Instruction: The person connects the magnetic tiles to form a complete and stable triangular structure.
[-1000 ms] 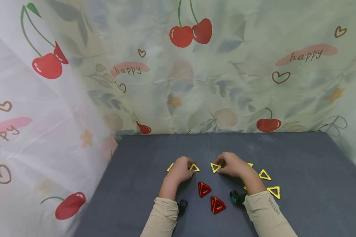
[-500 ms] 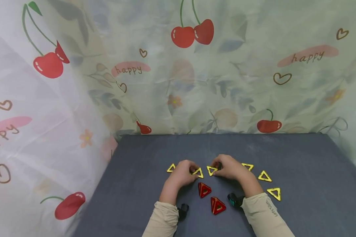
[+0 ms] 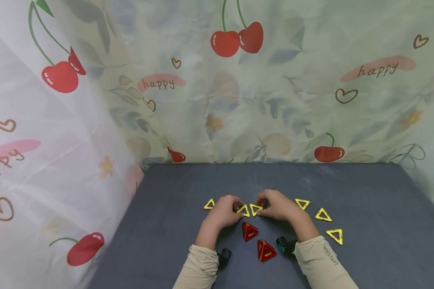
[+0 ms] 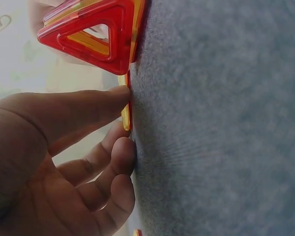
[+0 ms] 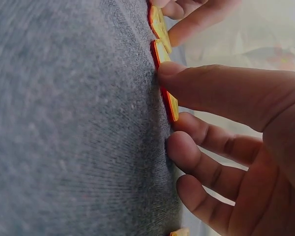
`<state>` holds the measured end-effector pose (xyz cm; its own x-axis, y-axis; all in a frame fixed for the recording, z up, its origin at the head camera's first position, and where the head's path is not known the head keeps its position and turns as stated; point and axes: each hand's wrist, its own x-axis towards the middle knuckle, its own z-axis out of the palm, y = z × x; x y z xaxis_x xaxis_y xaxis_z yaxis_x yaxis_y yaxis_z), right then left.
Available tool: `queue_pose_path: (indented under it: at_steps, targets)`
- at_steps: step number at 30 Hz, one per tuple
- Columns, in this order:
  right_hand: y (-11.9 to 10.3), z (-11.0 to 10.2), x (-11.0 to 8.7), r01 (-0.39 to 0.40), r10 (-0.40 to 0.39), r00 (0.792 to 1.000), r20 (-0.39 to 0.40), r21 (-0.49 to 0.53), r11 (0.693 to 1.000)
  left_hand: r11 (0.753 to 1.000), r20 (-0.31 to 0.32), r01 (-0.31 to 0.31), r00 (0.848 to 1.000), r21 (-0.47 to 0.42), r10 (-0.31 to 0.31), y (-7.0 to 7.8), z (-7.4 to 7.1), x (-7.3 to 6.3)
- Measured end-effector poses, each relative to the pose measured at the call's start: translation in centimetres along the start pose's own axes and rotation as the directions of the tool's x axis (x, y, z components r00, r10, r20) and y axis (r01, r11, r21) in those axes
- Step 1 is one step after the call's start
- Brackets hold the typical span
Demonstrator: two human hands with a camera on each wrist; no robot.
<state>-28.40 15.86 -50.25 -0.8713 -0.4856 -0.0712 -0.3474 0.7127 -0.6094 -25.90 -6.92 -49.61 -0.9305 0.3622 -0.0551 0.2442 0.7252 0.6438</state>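
Note:
Near the middle of the table in the head view, my left hand (image 3: 224, 212) pinches a yellow triangular magnetic tile (image 3: 247, 210) between thumb and fingers. Facing it, my right hand (image 3: 277, 204) pinches another yellow triangular tile (image 3: 251, 209). Both tiles lie flat on the cloth, with only a narrow gap between them in the head view. From the right wrist, the thumb presses the edge of its tile (image 5: 173, 105), the other fingers curled behind. Two red pyramids built from triangular tiles stand nearer the body, one (image 3: 249, 231) just below the hands and one (image 3: 266, 251) farther forward.
Three yellow triangles lie to the right: one (image 3: 302, 200) beside the right forearm, another (image 3: 323, 220) and a third (image 3: 341, 237). One more yellow triangle (image 3: 209, 208) lies left of the left hand. A dark grey cloth (image 3: 173, 233) covers the table, with printed curtains (image 3: 188, 120) behind.
Both hands have slid their yellow triangles toward each other and slightly nearer the body, narrowing the gap between them. The red pyramids have stayed put.

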Motion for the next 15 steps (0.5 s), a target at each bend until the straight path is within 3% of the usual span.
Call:
queue_pose_path:
  at_steps: [15]
  targets:
    - [0.21, -0.03, -0.06, 0.030, -0.030, 1.000, -0.008, -0.002, 1.000, 0.999, 0.029, 0.010, 1.000, -0.041, -0.009, 0.01, -0.43, -0.10]
